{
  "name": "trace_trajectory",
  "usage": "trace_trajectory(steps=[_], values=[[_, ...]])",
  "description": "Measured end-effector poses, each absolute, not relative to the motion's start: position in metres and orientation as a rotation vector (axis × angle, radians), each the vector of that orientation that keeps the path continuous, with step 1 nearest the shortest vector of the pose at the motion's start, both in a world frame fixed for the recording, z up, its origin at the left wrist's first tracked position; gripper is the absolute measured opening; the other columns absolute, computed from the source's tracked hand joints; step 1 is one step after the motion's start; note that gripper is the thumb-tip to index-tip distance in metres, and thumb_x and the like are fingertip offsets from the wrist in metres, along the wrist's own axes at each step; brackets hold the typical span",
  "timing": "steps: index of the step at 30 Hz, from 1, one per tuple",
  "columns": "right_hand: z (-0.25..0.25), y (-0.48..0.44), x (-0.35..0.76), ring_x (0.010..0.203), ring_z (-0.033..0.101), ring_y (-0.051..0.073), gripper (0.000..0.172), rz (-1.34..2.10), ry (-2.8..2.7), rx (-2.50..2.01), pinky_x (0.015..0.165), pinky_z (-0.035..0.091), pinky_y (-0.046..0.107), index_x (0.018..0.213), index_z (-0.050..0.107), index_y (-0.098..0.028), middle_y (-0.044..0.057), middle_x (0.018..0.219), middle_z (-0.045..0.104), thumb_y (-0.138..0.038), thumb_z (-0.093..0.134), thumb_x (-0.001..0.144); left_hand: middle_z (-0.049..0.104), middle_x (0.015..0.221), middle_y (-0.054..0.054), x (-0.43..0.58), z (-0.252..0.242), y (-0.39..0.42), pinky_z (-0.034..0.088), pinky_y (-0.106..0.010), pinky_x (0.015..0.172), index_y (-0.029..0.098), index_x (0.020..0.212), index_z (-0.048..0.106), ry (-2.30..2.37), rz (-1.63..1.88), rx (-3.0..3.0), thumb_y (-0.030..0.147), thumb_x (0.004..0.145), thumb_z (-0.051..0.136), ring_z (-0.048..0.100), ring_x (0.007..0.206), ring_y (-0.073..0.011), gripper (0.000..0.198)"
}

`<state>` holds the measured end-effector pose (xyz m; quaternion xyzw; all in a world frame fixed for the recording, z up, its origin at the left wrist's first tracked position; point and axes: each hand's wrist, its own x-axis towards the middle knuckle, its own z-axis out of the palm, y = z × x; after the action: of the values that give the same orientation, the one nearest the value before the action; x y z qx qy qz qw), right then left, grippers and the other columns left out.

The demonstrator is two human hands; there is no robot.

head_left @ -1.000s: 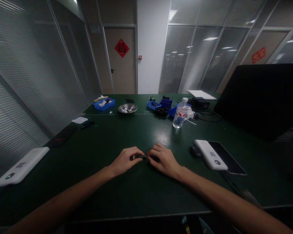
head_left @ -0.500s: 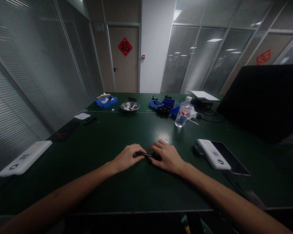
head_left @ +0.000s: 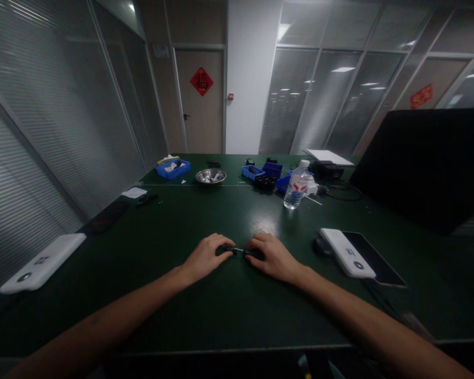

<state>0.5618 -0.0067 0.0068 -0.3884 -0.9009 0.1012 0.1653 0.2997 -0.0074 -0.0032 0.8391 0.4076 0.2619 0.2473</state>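
Both my hands rest on the dark green table near its front middle. My left hand has its fingers curled round a small dark part. My right hand is closed on another small dark piece. A thin pale pin or rod bridges the short gap between the two pieces. The light is dim and I cannot make out what the pieces are.
A white device lies on a black tablet to the right; another white device lies far left. A water bottle, blue bins, a metal bowl and cables stand at the back. A large black monitor rises on the right.
My hands have drawn slightly apart, so a thin pale rod now shows between the two small dark pieces. The view has shifted a little.
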Motion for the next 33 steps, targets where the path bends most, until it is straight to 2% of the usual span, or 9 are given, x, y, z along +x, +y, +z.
trace_trajectory(steps=[9,17,25,33], values=[[0.0029,-0.0019,0.5665,0.094,0.06,0.021,0.021,0.398,-2.537,-1.012,0.085,0.044,0.034,0.115,0.065,-0.02,0.006,0.102,0.065,-0.034,0.06,0.101,0.069,0.113,-0.004,0.2988,-0.0005,-0.006,0.048,-0.033,0.094,0.024,0.12,0.071,1.045,0.758,2.259,0.026,0.099,0.058,0.062,0.104,-0.0189,0.025],[0.0043,-0.005,0.5677,0.09,0.06,0.02,0.025,0.431,-2.537,-1.005,0.079,0.046,0.031,0.118,0.065,-0.02,0.007,0.103,0.063,-0.037,0.058,0.101,0.068,0.115,-0.005,0.3,0.003,-0.0085,0.051,-0.033,0.093,0.024,0.12,0.074,0.975,0.764,2.252,0.022,0.098,0.059,0.063,0.104,-0.0187,0.026],[0.0065,-0.0096,0.5656,0.09,0.063,0.018,0.027,0.681,-2.412,-0.933,0.08,0.047,0.029,0.123,0.058,-0.02,0.006,0.107,0.067,-0.039,0.049,0.106,0.07,0.113,-0.005,0.2988,0.0038,-0.0058,0.052,-0.033,0.095,0.024,0.119,0.075,0.935,0.921,2.13,0.02,0.096,0.063,0.065,0.105,-0.0189,0.027],[0.0061,-0.0111,0.5667,0.087,0.064,0.019,0.029,0.547,-2.498,-0.997,0.075,0.046,0.029,0.124,0.06,-0.019,0.007,0.108,0.069,-0.038,0.054,0.103,0.07,0.108,-0.006,0.3006,0.0033,-0.0097,0.053,-0.032,0.089,0.024,0.118,0.076,0.857,0.863,2.229,0.021,0.097,0.061,0.066,0.099,-0.0182,0.026]])
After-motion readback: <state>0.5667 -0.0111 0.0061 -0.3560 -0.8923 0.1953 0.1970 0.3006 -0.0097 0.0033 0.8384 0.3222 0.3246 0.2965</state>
